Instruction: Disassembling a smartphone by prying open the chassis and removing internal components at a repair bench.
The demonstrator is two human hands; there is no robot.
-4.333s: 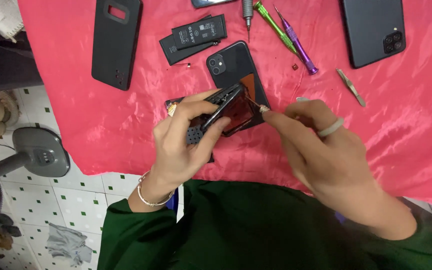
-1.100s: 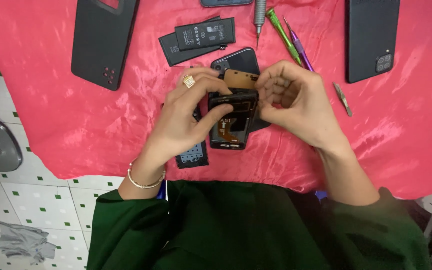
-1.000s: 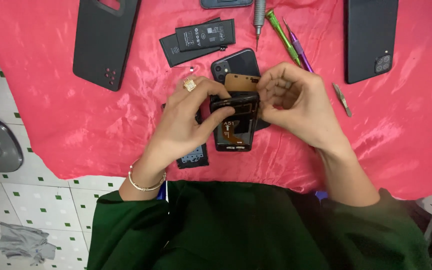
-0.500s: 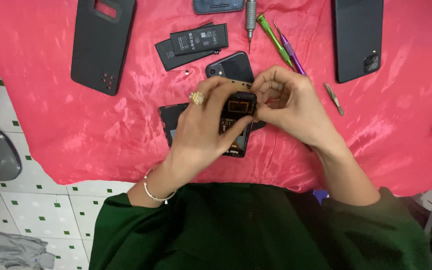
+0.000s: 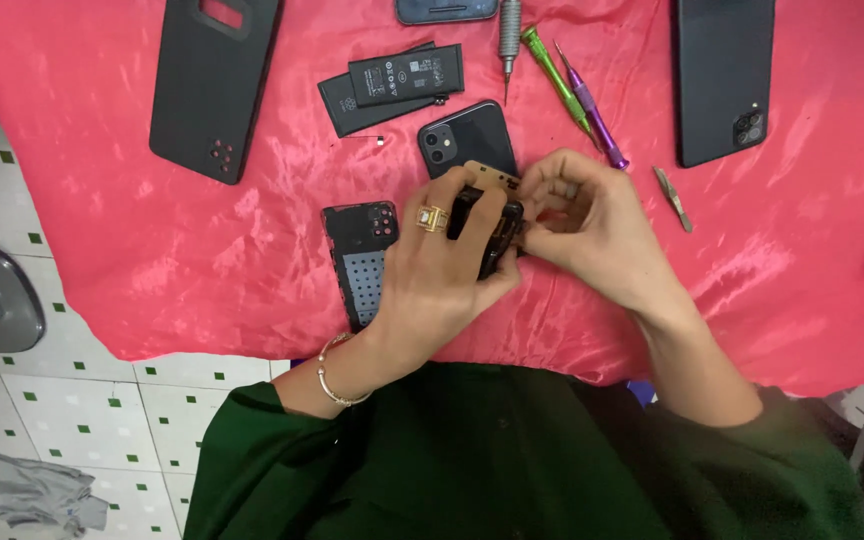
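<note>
You see a worktop [image 5: 152,260] draped in glossy pink cloth; left of it and below runs a white tiled floor [image 5: 102,430] with small green squares.

cloth [image 5: 202,240]: shiny pink satin | case [image 5: 214,85]: matt black plastic

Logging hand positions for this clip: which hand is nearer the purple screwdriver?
Right. The right hand sits just below the purple screwdriver tip; the left hand is farther away, lower and to its left, gripping the opened phone.

Dark green sleeves, gold ring [image 5: 431,218], perhaps beaded bracelet [image 5: 332,372]
</note>
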